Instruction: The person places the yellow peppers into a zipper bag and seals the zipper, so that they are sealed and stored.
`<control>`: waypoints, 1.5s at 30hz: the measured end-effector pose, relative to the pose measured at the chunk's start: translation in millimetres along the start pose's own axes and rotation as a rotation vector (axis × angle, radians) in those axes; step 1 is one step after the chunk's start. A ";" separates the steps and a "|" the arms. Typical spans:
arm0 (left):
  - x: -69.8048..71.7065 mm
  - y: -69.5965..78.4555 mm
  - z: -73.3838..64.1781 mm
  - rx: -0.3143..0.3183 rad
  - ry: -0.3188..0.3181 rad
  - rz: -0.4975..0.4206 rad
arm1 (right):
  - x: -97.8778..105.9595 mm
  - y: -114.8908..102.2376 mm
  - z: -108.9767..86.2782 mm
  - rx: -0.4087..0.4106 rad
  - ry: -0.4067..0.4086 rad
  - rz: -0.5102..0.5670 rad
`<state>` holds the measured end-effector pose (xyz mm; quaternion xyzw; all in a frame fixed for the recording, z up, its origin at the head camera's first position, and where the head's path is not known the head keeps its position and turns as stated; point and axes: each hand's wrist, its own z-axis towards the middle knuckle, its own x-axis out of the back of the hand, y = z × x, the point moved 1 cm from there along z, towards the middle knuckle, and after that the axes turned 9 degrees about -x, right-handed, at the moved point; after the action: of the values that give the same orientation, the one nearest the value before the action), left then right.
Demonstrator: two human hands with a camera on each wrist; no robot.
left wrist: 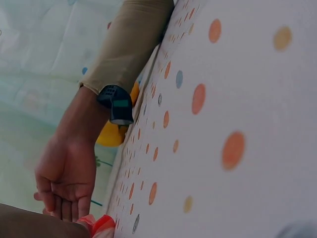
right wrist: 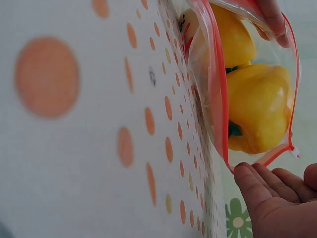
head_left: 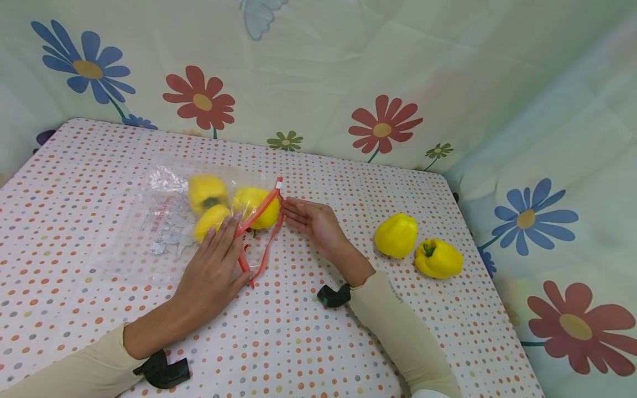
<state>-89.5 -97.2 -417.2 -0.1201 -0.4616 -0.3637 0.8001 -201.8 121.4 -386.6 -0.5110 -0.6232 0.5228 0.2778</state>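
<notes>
A clear plastic zip bag (head_left: 129, 243) with a red-edged mouth lies on its side, holding three yellow bell peppers (head_left: 206, 193). My left hand (head_left: 211, 276) rests over the bag near the mouth, fingers straight, thumb spread toward the lower corner. In the right wrist view, the left fingers (right wrist: 273, 20) show at the upper side of the gaping mouth, with two peppers (right wrist: 260, 106) visible inside. Straight fingers of my right hand (head_left: 318, 224) are at the far corner of the red edge, palm turned toward the opening; nothing is gripped there.
Two more yellow bell peppers (head_left: 396, 236) sit on the dotted tablecloth (head_left: 308, 342), right of my right forearm. A flower-printed curtain (head_left: 308, 72) hangs behind the table and along its right side. Black wrist mounts (head_left: 333, 296) are strapped at both sleeves.
</notes>
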 end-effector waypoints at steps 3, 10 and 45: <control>0.3 0.1 -0.1 -0.001 0.004 0.002 | 2.1 -1.8 -2.6 0.004 0.010 -0.018; 0.5 0.7 -0.3 0.003 0.006 -0.008 | 10.0 -11.3 -14.1 0.062 0.028 -0.040; 0.6 0.9 0.3 0.012 -0.012 0.002 | 132.0 -46.6 -115.9 0.435 0.690 -0.675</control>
<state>-88.9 -96.6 -416.3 -0.1178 -0.4686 -0.3593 0.7984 -158.6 289.7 -333.1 -0.3547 -0.5026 0.3230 0.7192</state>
